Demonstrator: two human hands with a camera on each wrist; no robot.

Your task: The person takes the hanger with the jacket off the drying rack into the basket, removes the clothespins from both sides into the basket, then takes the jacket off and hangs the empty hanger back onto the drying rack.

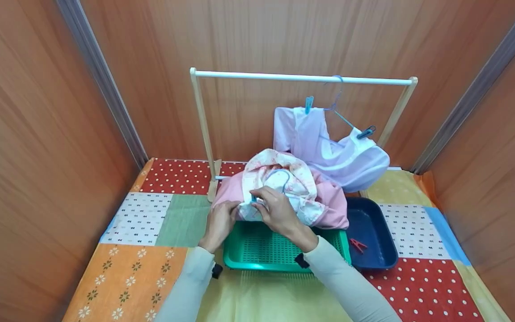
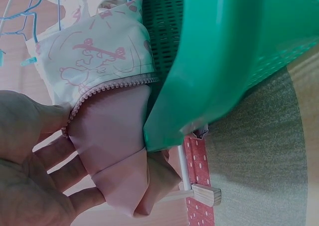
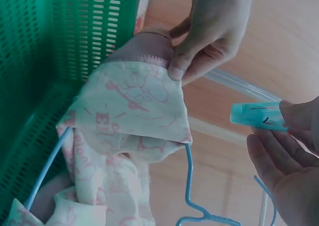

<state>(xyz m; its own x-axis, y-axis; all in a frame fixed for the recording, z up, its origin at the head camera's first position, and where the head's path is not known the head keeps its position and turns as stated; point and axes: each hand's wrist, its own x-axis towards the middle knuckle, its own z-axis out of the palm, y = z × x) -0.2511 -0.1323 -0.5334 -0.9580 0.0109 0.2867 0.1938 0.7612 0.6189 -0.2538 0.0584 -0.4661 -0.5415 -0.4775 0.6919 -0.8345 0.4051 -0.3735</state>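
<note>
A pink garment [image 1: 335, 210] with white printed lining lies bunched over the green basket [image 1: 286, 267]. My left hand [image 1: 221, 223] pinches its edge by the toothed zipper [image 2: 114, 83], thumb on the lining side. In my right hand [image 1: 280, 214] a blue clothespin [image 3: 256, 115] is pinched between thumb and fingers, a little apart from the cloth in the right wrist view. A blue wire hanger [image 3: 190, 183] runs inside the garment, its hook end bare of cloth.
Behind stands a rack with a white rod [image 1: 257, 76]. A pale lavender shirt [image 1: 311, 134] hangs there on a hanger with two blue clothespins [image 1: 309, 105]. To the right, a dark blue tray [image 1: 376, 232] holds a red clothespin [image 1: 357, 245]. Wooden panels [image 1: 34, 134] enclose the patchwork-covered surface.
</note>
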